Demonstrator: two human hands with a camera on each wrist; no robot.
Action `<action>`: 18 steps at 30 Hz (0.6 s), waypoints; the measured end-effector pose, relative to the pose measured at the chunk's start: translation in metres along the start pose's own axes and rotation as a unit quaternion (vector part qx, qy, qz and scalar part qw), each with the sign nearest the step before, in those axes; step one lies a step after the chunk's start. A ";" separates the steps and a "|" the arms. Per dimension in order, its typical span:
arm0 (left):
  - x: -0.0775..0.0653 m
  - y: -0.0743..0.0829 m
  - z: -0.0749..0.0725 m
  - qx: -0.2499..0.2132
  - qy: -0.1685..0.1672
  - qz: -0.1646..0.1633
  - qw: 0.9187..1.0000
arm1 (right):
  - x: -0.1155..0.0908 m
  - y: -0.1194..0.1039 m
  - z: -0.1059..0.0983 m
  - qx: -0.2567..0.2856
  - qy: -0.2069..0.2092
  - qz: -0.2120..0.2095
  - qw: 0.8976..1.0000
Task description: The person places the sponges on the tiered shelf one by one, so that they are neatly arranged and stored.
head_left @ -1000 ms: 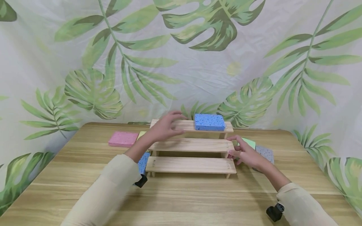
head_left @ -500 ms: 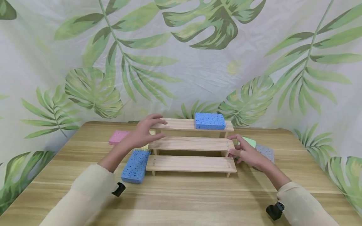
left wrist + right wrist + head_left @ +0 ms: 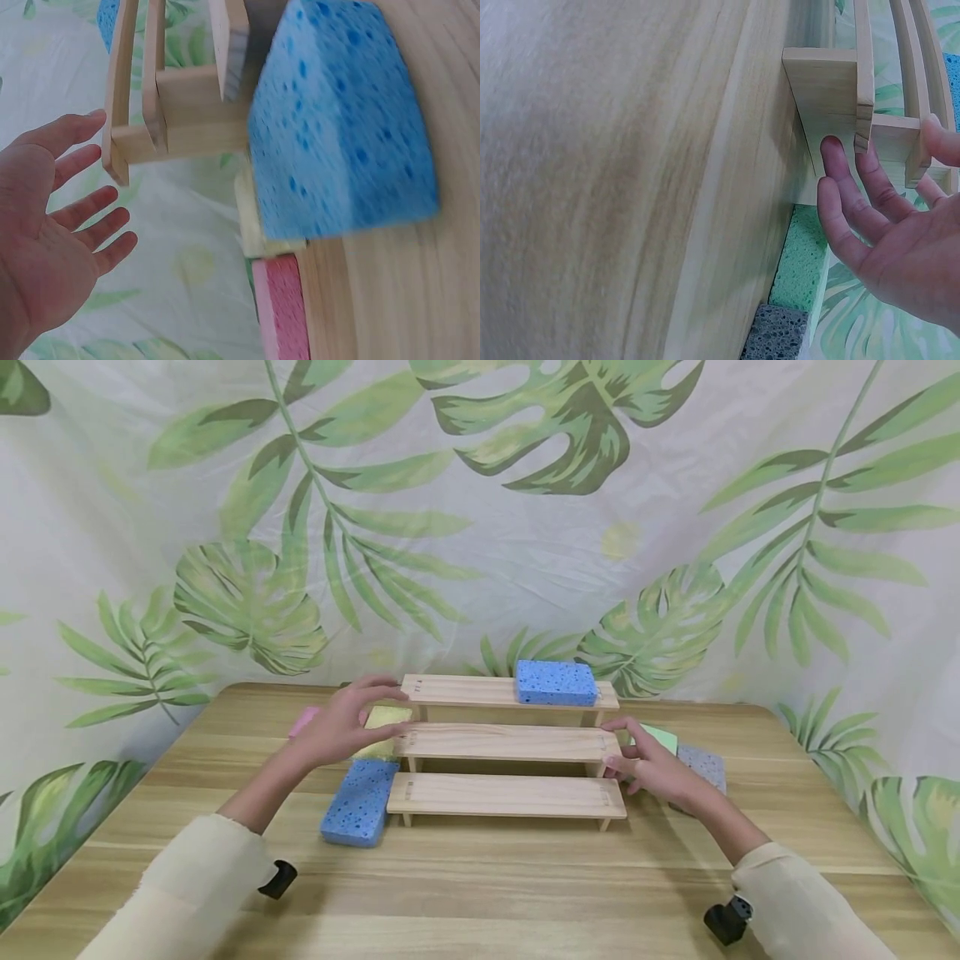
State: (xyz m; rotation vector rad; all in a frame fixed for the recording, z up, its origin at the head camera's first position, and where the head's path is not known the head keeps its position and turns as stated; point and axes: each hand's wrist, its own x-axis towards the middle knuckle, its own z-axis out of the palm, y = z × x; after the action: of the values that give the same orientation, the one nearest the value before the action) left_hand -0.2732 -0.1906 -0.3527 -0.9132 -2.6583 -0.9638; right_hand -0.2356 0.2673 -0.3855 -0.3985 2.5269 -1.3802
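A three-tier wooden shelf (image 3: 506, 743) stands mid-table, a blue speckled sponge (image 3: 557, 683) lying on the right of its top tier. At the shelf's left end my left hand (image 3: 337, 727) spreads over a yellow sponge (image 3: 384, 722), holding nothing. In the left wrist view its thumb and fingers are apart, fingertips close to the plank ends. My right hand (image 3: 656, 768) holds the right end of the middle tier, thumb at the front corner and index finger at the back. The right wrist view shows its other fingers (image 3: 847, 217) loosely curled beside the lower plank.
Left of the shelf, a second blue sponge (image 3: 360, 802) lies on the table (image 3: 487, 893). A pink sponge (image 3: 303, 722) is mostly covered by my left hand. Right of the shelf are a green sponge (image 3: 662, 739) and a grey sponge (image 3: 703, 766). A leaf-print cloth (image 3: 480, 568) hangs behind.
My left hand has moved left from over the top and middle tiers to beyond the shelf's left end, uncovering the blue sponge there. My right hand has stayed at the middle tier.
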 end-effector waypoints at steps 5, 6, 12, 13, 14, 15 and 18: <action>-0.011 -0.016 -0.006 -0.002 0.004 -0.034 0.999 | 0.000 0.000 -0.001 -0.002 -0.001 -0.002 1.000; -0.013 -0.020 -0.007 -0.003 0.004 -0.040 0.999 | 0.000 0.000 -0.001 -0.002 -0.001 -0.002 1.000; -0.025 -0.050 -0.010 -0.010 0.009 -0.056 0.998 | 0.000 -0.001 0.000 -0.003 0.002 -0.001 1.000; -0.026 -0.055 -0.011 -0.009 0.012 -0.058 0.998 | 0.000 -0.001 0.000 -0.003 0.001 -0.001 1.000; -0.028 -0.060 -0.011 -0.008 0.016 -0.060 0.998 | 0.000 -0.001 0.000 -0.004 0.001 -0.001 1.000; -0.029 -0.065 -0.012 -0.006 0.018 -0.061 0.998 | -0.001 -0.002 0.000 -0.005 0.002 -0.001 1.000; -0.033 -0.077 -0.014 0.001 0.017 -0.070 0.997 | -0.001 -0.002 0.000 -0.007 0.003 -0.001 1.000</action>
State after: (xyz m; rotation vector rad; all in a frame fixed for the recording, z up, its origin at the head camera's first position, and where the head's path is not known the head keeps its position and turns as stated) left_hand -0.2939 -0.2624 -0.3940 -0.7104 -2.7243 -0.9956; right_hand -0.2348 0.2666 -0.3838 -0.4001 2.5425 -1.3666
